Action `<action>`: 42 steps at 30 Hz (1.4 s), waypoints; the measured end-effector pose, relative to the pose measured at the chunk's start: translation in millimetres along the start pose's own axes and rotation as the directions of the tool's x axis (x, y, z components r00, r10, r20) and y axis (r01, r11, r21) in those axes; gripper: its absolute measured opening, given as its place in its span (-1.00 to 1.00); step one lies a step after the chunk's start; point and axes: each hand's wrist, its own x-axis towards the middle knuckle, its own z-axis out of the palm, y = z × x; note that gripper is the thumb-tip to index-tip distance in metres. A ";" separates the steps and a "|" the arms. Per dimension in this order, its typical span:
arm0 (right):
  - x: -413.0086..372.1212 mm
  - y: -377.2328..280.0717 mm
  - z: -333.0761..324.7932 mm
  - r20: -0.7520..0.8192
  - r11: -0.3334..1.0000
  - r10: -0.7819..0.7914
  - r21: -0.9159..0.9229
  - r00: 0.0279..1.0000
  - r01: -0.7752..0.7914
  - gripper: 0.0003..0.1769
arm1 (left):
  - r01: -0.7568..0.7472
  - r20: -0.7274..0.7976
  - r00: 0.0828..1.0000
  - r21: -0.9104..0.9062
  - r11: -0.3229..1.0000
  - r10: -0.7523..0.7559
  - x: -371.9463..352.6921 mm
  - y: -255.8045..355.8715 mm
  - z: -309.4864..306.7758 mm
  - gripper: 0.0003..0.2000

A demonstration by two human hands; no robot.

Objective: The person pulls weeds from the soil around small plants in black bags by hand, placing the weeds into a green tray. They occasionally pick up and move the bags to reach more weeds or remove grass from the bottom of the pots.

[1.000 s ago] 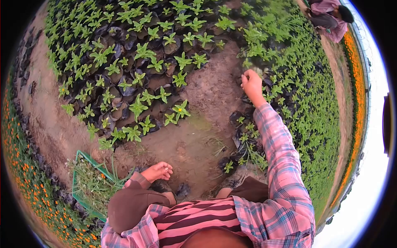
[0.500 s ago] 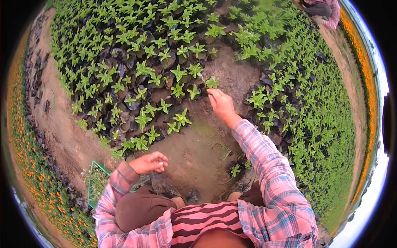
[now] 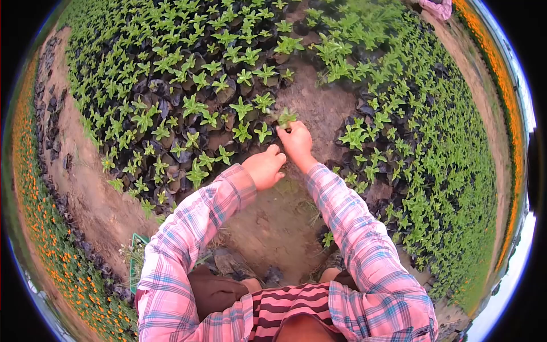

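Observation:
My right hand (image 3: 297,141) is closed at the near edge of the planting bed, with a small green seedling (image 3: 286,117) at its fingertips. The seedling's base is hidden behind the fingers. Just to the left and nearer to me is my left hand (image 3: 265,169), its fingers loosely bent and a little apart, with nothing visible in them. It is close to the right hand but does not seem to touch it. Leafy seedlings in dark plastic bags (image 3: 240,132) stand beyond and to the left of both hands.
More bagged seedlings (image 3: 354,134) stand to the right. Wet, muddy soil (image 3: 268,228) lies between my legs. A green crate (image 3: 135,268) with cut weeds sits at my left. Orange flowers (image 3: 62,256) grow at far left. Another person's pink sleeve (image 3: 437,8) shows at upper right.
My left hand has moved forward and right, from beside my knee to next to my right hand. My right hand stays at the seedling, shifted slightly left in the view.

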 end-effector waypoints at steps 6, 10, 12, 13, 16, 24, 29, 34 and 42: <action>0.1 18.6 -5.2 -0.060 0.973 0.006 0.231 0.998 0.008 -0.74 | 0.066 -0.033 0.997 0.075 0.995 -0.064 17.9 -2.2 -0.9 -0.40; -2.6 15.9 -17.6 -0.074 0.987 -0.028 0.155 0.997 0.039 -0.74 | 0.110 0.044 0.992 0.190 0.976 -0.120 38.1 -0.1 0.4 -0.32; -4.2 13.6 -22.8 -0.086 0.991 -0.086 0.095 0.993 0.094 -0.76 | 0.114 0.030 0.992 0.227 0.967 -0.124 47.5 -3.3 5.8 -0.31; -4.6 12.3 -24.9 -0.096 0.992 -0.078 0.090 0.992 0.086 -0.76 | 0.127 0.015 0.991 0.270 0.954 -0.136 51.2 -5.0 8.4 -0.29; -4.9 3.9 -29.5 -0.042 0.985 -0.169 0.019 0.985 0.170 -0.79 | 0.159 0.001 0.986 0.265 0.951 -0.165 55.9 -11.9 12.7 -0.27; -15.6 -18.3 -29.3 -0.118 0.786 -0.559 -0.390 0.821 0.479 -0.94 | 0.292 -0.208 0.945 0.197 0.936 -0.251 90.8 -62.4 77.6 -0.81; -9.0 -69.9 -74.8 -0.191 0.822 -0.569 -0.099 0.800 0.561 -0.89 | -0.242 -0.433 0.763 0.496 0.834 0.479 69.9 -47.9 49.9 -0.81; -16.8 -89.8 -182.0 -0.021 0.883 -0.469 -0.054 0.883 0.467 -0.72 | -0.243 -0.472 0.877 -0.273 0.931 0.090 57.3 -7.5 -8.5 -0.86; -117.9 -115.2 -331.1 0.101 0.961 -0.274 0.067 0.956 0.268 -0.67 | -0.081 -0.078 0.904 -0.997 -0.010 0.420 -2.6 146.4 -75.5 -0.78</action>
